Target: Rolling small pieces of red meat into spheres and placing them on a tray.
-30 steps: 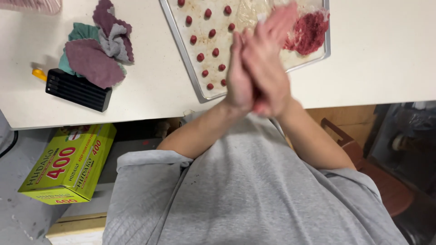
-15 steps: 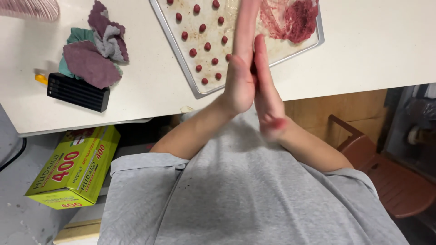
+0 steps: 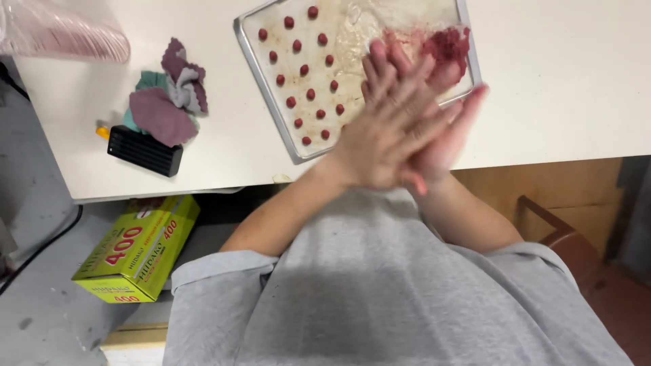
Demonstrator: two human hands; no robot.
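Where hands press: tray (red balls).

A white tabletop fills the upper part of the view, evenly lit, its near edge running across the middle. Beneath it lies a grey, scuffed floor at the left. At the right a brown wooden panel stands under the tabletop's edge, with a reddish-brown chair just beside it

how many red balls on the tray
17 balls, in three slanted lines on the left half of the tray: six, six and five. The left hand covers the third line's near end, so more may be hidden.
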